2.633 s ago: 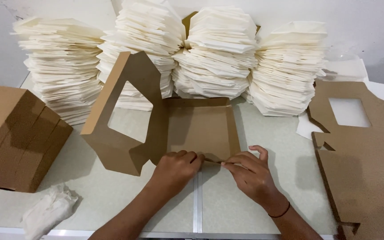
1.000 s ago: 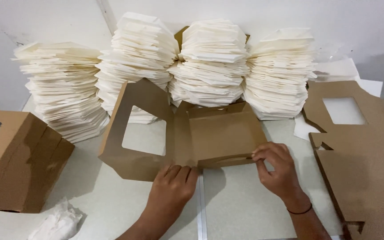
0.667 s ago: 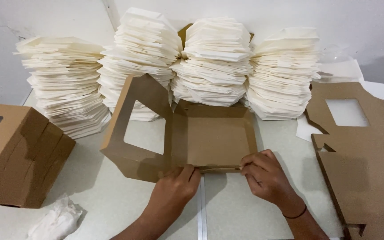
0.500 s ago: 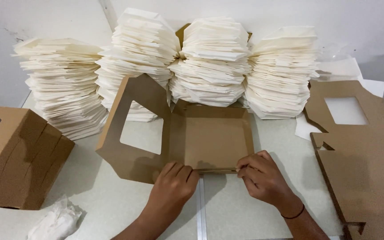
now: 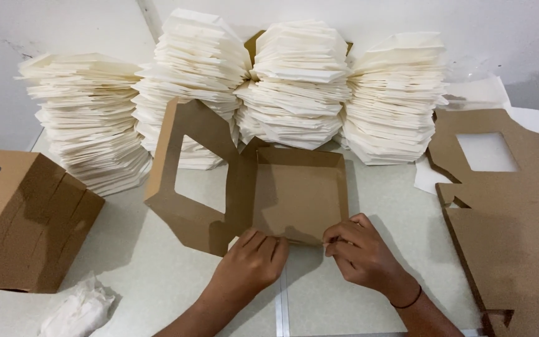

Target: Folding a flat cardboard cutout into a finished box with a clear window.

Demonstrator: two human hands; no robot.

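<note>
Centre of frame there's a half-folded brown box (image 5: 297,193), nothing in it, with its windowed lid (image 5: 188,168) standing up on the left. Both hands sit on the near wall: left hand (image 5: 251,262) has fingers pressed together flat on the edge, right hand (image 5: 360,249) has fingers curled, pinching the edge. A finished box (image 5: 26,224) sits far left, flat blanks (image 5: 506,206) lie on the right, white stacks (image 5: 294,81) run along the top, and a crumpled bag (image 5: 76,309) is at lower left.
</note>
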